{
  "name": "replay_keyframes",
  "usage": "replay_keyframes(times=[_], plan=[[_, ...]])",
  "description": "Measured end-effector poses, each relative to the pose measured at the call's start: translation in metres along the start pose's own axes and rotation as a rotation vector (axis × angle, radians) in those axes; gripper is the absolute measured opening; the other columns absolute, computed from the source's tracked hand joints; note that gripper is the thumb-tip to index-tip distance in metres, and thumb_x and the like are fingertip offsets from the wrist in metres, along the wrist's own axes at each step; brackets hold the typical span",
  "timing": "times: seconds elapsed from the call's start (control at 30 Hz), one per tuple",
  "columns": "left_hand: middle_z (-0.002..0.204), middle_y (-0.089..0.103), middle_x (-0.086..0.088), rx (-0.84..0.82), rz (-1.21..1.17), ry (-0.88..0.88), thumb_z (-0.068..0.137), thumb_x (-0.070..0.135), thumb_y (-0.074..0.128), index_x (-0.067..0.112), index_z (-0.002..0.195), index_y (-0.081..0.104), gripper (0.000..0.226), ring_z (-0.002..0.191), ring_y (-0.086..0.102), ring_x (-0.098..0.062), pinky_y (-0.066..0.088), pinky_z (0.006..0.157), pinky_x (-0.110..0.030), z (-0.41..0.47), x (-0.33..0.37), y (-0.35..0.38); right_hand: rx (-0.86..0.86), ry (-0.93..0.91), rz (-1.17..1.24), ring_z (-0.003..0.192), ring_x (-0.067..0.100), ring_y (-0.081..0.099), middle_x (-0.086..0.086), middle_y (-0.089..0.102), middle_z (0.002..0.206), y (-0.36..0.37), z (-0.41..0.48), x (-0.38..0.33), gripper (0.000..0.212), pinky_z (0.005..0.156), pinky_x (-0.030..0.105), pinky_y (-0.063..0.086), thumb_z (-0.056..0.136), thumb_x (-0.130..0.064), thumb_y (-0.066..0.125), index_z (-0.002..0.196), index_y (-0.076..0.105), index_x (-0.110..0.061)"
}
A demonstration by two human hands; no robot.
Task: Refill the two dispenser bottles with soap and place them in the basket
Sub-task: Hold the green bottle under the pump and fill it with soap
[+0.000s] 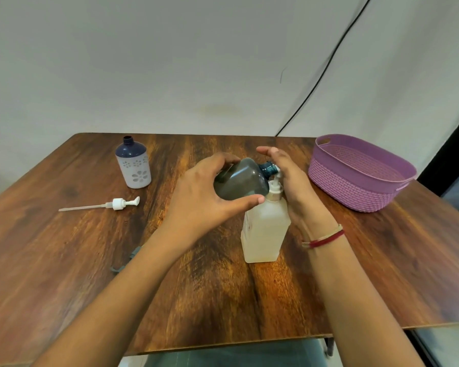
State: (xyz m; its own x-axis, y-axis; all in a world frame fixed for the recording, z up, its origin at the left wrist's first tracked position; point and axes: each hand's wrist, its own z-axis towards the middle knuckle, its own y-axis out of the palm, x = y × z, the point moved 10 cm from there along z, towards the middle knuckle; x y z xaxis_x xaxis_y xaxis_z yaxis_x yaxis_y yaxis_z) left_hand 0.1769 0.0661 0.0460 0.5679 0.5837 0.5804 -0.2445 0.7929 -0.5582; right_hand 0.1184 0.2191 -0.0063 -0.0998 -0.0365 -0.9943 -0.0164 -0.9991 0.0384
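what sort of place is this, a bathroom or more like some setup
Probably a plain room set up for recording, not a bathroom: a wooden table against a bare white wall, a black cable hanging down it, and task props like the purple basket and dark bottle.

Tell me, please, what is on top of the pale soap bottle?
Its white pump, with the right hand over it and the tilted dark bottle, held by the left hand, at its spout. The right hand covers most of the pump head.
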Motion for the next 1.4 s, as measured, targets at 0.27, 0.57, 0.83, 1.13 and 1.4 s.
replay_keyframes(times=[0.27, 0.57, 0.83, 1.13, 1.4], plan=[[0.103, 0.058, 0.010, -0.057, 0.102, -0.063, 0.057, 0.083, 0.052, 0.023, 0.117, 0.060, 0.086, 0.092, 0.055, -0.005, 0.052, 0.078, -0.030, -0.001, -0.005, 0.005, -0.155, 0.152, -0.010, 0.109, 0.028, 0.059, 0.011, 0.052, 0.129, 0.007, 0.000, 0.006, 0.025, 0.076, 0.035, 0.056, 0.098, -0.038, 0.045, 0.113, 0.064, -0.030], [0.100, 0.061, 0.006, -0.085, 0.131, -0.062, 0.062, 0.075, 0.062, 0.023, 0.112, 0.060, 0.072, 0.088, 0.057, -0.011, 0.053, 0.074, -0.035, 0.002, -0.001, 0.000, -0.107, 0.021, -0.613, 0.100, 0.022, 0.059, 0.000, 0.060, 0.101, 0.015, 0.029, -0.059, 0.066, 0.087, 0.036, 0.046, 0.092, -0.069, 0.024, 0.127, 0.052, -0.021], [0.103, 0.065, 0.006, -0.047, 0.160, -0.008, 0.063, 0.074, 0.063, 0.023, 0.116, 0.059, 0.074, 0.091, 0.060, -0.011, 0.054, 0.076, -0.037, -0.003, 0.004, -0.005, -0.147, 0.176, -0.767, 0.083, 0.015, 0.055, 0.010, 0.064, 0.112, 0.027, 0.035, -0.035, 0.034, 0.064, 0.024, 0.042, 0.102, -0.010, 0.034, 0.128, 0.055, -0.008], [0.105, 0.065, 0.004, -0.040, 0.261, 0.013, 0.065, 0.078, 0.058, 0.023, 0.120, 0.058, 0.078, 0.090, 0.060, -0.012, 0.054, 0.072, -0.036, -0.010, 0.000, 0.005, -0.036, 0.183, -0.511, 0.084, 0.026, 0.066, 0.010, 0.069, 0.087, 0.009, 0.045, -0.008, 0.036, 0.064, 0.031, 0.053, 0.094, 0.002, 0.032, 0.094, 0.061, -0.018], [0.102, 0.065, 0.007, -0.048, 0.186, -0.003, 0.064, 0.074, 0.062, 0.024, 0.116, 0.059, 0.073, 0.089, 0.061, -0.011, 0.054, 0.073, -0.038, 0.000, 0.004, -0.003, -0.200, 0.177, -0.826, 0.113, 0.024, 0.055, 0.007, 0.062, 0.115, 0.033, 0.042, -0.033, 0.029, 0.091, 0.031, 0.047, 0.096, 0.000, 0.041, 0.112, 0.064, -0.010]])
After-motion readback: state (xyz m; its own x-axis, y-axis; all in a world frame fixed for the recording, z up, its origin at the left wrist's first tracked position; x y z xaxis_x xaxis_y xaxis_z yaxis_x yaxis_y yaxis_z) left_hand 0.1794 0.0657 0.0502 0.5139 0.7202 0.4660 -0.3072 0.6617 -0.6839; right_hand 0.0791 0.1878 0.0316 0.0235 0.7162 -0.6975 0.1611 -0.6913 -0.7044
